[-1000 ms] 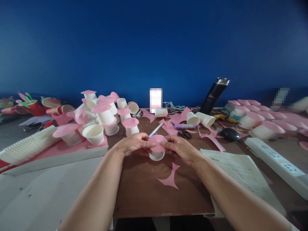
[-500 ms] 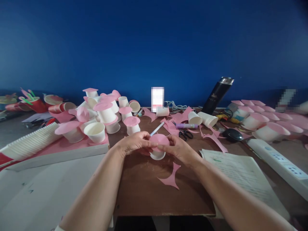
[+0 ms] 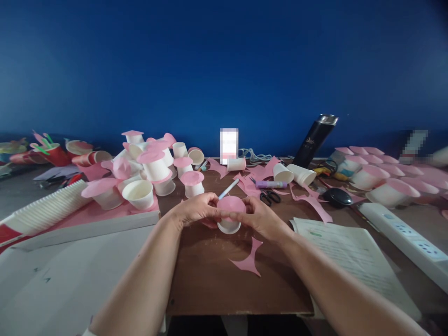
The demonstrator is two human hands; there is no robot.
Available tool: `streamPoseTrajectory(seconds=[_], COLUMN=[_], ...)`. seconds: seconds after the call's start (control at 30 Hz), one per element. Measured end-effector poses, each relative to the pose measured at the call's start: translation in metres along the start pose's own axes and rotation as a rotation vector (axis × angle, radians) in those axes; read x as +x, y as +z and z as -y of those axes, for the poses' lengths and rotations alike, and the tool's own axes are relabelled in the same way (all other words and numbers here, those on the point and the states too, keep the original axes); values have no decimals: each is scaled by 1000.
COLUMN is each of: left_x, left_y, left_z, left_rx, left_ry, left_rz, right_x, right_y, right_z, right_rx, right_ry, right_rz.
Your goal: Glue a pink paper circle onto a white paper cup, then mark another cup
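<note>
Pink paper, cut as a disc (image 3: 231, 204), covers the top of a white paper cup (image 3: 229, 227) at the centre of the frame. The person's left hand (image 3: 198, 210) grips disc and cup from the left side, its thumb lying along the disc's near edge. Opposite, the right hand (image 3: 262, 215) has a matching narrow hold, its thumb reaching across so that the two thumb tips nearly meet; the other fingers are partly hidden around the cup.

Below, on the brown tabletop (image 3: 210, 280), lies a curved pink offcut (image 3: 250, 261). Just above the hands are a white pen (image 3: 228, 188), black scissors (image 3: 269, 198) and a purple tube (image 3: 271, 184). Disc-topped cups (image 3: 153, 163) crowd the left of the frame, behind a long nested cup stack (image 3: 52, 205). Toward the right edge are a black mouse (image 3: 338, 198), a white power strip (image 3: 406, 238) and a written sheet (image 3: 343, 252). A dark bottle (image 3: 317, 140) tilts before the blue wall (image 3: 224, 70).
</note>
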State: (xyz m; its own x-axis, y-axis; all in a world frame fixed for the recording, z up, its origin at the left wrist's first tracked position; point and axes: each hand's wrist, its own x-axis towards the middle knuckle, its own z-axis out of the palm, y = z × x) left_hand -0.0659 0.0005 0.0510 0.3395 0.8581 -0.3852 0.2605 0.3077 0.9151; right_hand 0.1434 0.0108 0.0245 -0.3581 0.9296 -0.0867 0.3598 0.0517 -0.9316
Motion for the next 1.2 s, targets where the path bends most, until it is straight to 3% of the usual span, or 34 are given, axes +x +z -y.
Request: streamPoseTrajectory(seconds=[0.13, 0.23, 0.4, 0.57, 0.87, 1.2], left_x=[-1, -3, -5, -7, -11, -19], left_y=[0, 1, -2, -4, 6, 17], left_z=[1, -1, 0, 3, 1, 0], left_rx=[74, 208, 448, 691, 675, 852], left_ry=[11, 116, 344, 351, 389, 337], left_rz=[-96, -166, -117, -168, -228, -257], right_x=[-4, -9, -14, -14, -14, -16], right_y=[-3, -4, -1, 1, 2, 3], right_z=[-1, 3, 8, 4, 4, 5], right_rx=[-219, -372, -526, -608, -598, -666], right_ry=[-167, -349, -521, -495, -484, -451], right_rz=[-130, -133, -119, -125, -119, -76])
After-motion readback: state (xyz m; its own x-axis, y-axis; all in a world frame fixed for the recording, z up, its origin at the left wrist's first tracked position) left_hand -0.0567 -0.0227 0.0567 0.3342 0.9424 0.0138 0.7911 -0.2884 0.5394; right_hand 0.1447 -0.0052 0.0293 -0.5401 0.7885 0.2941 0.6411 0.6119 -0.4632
